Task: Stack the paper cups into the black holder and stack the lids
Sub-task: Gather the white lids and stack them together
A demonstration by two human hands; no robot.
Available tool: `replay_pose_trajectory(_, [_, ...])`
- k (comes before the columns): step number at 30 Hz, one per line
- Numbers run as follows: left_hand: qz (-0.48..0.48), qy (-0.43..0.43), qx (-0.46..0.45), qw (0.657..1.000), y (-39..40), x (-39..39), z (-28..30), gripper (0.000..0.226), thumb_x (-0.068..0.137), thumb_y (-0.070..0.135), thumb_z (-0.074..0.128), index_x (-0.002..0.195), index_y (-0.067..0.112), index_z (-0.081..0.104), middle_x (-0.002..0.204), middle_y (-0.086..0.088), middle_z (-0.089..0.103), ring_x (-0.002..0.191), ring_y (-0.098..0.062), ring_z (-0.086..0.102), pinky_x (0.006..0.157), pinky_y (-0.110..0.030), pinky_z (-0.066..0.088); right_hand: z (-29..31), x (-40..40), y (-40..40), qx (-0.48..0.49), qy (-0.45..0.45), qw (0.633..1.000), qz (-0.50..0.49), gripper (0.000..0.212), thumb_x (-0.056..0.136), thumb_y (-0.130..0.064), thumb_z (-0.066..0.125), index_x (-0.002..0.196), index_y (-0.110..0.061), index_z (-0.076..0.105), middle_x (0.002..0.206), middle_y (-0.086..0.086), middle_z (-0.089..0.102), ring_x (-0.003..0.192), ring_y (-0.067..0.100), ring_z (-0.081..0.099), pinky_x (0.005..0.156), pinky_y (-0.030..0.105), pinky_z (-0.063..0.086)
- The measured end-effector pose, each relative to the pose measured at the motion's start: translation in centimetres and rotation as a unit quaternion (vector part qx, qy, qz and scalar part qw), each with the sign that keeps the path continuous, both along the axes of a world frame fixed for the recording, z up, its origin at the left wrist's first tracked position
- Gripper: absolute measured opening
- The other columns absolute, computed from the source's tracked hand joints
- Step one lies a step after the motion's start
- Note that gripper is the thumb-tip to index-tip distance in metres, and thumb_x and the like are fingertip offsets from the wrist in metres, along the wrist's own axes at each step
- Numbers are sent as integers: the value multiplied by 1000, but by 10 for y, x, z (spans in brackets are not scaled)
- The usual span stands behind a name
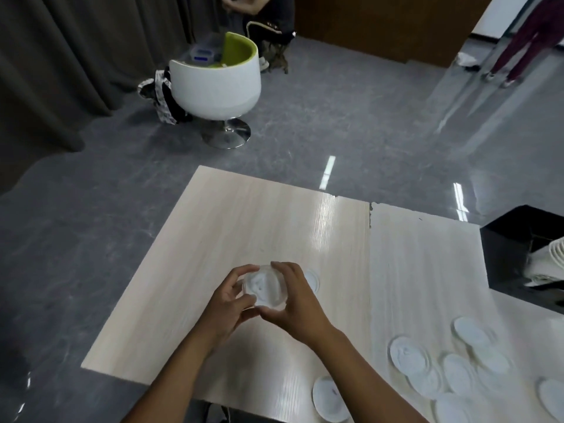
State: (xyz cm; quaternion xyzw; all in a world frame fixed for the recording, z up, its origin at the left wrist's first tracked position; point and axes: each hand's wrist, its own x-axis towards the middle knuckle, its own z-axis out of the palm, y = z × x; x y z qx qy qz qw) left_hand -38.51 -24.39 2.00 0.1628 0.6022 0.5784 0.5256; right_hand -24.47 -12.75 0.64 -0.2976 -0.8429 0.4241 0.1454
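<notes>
Both hands hold a small stack of white plastic lids [265,290] over the middle of the light wooden table [244,227]. My left hand [227,303] grips its left side and my right hand [297,300] its right side. One lid [312,279] lies flat just right of my right hand, partly hidden. Several loose lids [409,355] lie scattered at the table's lower right. The black holder [506,254] stands at the right edge, with stacked white paper cups [554,254] lying inside it.
A white and green swivel chair [215,83] with boxes on it stands on the grey floor beyond the table. A seated person [268,16] is behind it and another person's legs [525,47] show at top right. Dark curtains [61,56] hang on the left.
</notes>
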Motion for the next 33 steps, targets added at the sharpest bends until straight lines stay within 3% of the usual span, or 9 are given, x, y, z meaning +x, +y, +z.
replay_pose_trajectory(3, [-5, 18, -16, 1000, 6, 3, -8, 48, 96, 4, 65, 126, 42, 65, 139, -3, 63, 125, -35, 63, 94, -51, 61, -7, 10, 4, -4, -9, 1000, 11, 92, 75, -65, 80, 150, -27, 42, 149, -17, 45, 132, 2, 47, 113, 31, 45])
replay_pose_trajectory(7, [8, -6, -36, 999, 15, 5, -19, 51, 97, -6, 62, 123, 38, 68, 134, -5, 65, 119, -32, 67, 90, -47, 63, -10, 28, 19, -50, -10, 998, -44, 97, 70, -71, 79, 150, -36, 37, 146, -23, 42, 128, -2, 45, 106, 20, 43])
replay_pose_trajectory(11, [43, -42, -46, 997, 22, 4, -30, 53, 96, -13, 57, 124, 30, 68, 131, -12, 67, 116, -33, 68, 85, -44, 63, -34, 56, 44, -25, -49, 981, -185, 92, 66, -72, 70, 143, -28, 46, 137, -13, 48, 126, 12, 43, 108, 42, 45])
replay_pose_trajectory(16, [69, -55, -64, 994, 26, 6, -35, 52, 98, -13, 51, 129, 27, 63, 125, -9, 70, 112, -32, 69, 73, -36, 63, -53, 52, 58, -8, -153, 981, -118, 115, 61, -84, 65, 152, -19, 38, 151, 1, 41, 137, 24, 38, 108, 33, 32])
replay_pose_trajectory(23, [85, -54, -78, 992, 32, 4, -47, 54, 95, -18, 49, 126, 24, 64, 123, -12, 71, 109, -31, 71, 75, -38, 65, -81, 28, 67, 58, -180, 979, -80, 100, 75, -66, 77, 154, -19, 39, 151, 3, 44, 132, 27, 44, 107, 39, 42])
replay_pose_trajectory(26, [81, -51, -85, 992, 36, 2, -50, 54, 95, -17, 50, 127, 25, 64, 125, -11, 70, 111, -31, 70, 80, -40, 65, -86, 31, 73, 44, -163, 982, -88, 95, 75, -62, 80, 151, -19, 43, 148, 3, 48, 130, 25, 45, 106, 37, 41])
replay_pose_trajectory(29, [71, -45, -94, 992, 42, 5, -52, 55, 96, -14, 51, 126, 30, 64, 128, -9, 68, 114, -30, 69, 85, -43, 64, -78, 41, 75, -4, -91, 987, -135, 94, 74, -51, 86, 150, -18, 42, 146, 0, 47, 130, 22, 43, 108, 34, 38])
replay_pose_trajectory(33, [54, -30, -93, 994, 54, 21, -44, 52, 96, -9, 53, 125, 32, 66, 128, -8, 69, 115, -32, 69, 96, -57, 59, -44, 46, 73, -38, -5, 988, -148, 94, 72, -41, 92, 147, -20, 40, 135, -13, 40, 121, 0, 43, 100, 8, 33])
